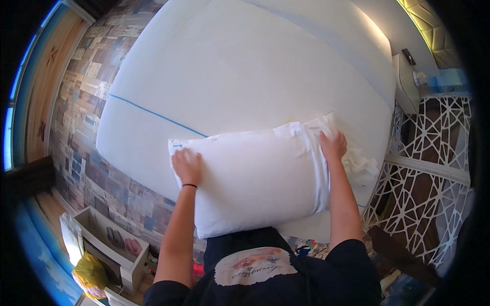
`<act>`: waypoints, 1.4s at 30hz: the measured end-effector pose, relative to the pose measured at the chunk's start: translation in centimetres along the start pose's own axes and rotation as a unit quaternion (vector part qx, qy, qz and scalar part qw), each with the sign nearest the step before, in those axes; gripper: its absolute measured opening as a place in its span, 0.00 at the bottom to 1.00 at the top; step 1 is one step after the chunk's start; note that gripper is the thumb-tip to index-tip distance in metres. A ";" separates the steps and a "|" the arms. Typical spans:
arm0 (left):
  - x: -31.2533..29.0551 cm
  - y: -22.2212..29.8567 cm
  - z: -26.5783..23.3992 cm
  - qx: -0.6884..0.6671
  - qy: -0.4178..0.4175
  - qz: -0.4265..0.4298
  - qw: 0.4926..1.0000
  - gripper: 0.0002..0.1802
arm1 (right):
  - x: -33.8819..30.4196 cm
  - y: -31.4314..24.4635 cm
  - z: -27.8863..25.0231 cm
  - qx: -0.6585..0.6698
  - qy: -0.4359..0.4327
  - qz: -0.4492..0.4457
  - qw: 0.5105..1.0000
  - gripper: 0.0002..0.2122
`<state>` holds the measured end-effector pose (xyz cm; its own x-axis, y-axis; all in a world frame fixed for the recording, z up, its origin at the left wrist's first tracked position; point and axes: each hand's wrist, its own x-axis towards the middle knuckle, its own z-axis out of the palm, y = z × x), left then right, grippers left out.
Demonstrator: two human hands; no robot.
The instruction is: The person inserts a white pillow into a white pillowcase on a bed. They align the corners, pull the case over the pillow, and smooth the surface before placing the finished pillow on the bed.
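Two hands press a white pillow [255, 176] on the mattress [229, 76] edge.
Left hand [187, 166] lies flat, fingers spread, at its left end; right hand [333, 146] grips the bunched pillowcase [357, 163]. Shoe shelf [115, 245] stands below left, lattice screen [434, 153] right.

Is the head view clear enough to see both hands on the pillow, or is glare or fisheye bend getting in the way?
Head view: both hands sharp, left hand and right hand on the white pillow; bright light washes out the mattress, little surface detail; edges bend toward the dark rim.
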<state>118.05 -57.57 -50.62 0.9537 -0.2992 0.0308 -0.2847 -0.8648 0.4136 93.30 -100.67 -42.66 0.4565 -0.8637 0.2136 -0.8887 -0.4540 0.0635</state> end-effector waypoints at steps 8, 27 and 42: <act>-5.6 16.8 -2.9 -0.073 -0.210 0.165 0.961 0.31 | -7.2 16.5 5.8 0.396 -0.377 0.424 0.722 0.54; -17.3 31.0 -12.3 -0.260 -0.311 0.135 0.904 0.24 | -10.0 8.6 -15.1 0.626 -0.451 0.193 0.606 0.18; -8.3 41.5 -29.5 -0.460 -0.267 0.266 0.804 0.19 | -6.9 2.2 -31.2 0.796 -0.408 0.069 0.443 0.15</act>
<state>101.21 -79.11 -6.86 0.4733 -0.8708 0.1329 -0.2132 0.0332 0.9765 86.86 -88.85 -13.59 0.8422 -0.4047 -0.3563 -0.0519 0.5969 -0.8006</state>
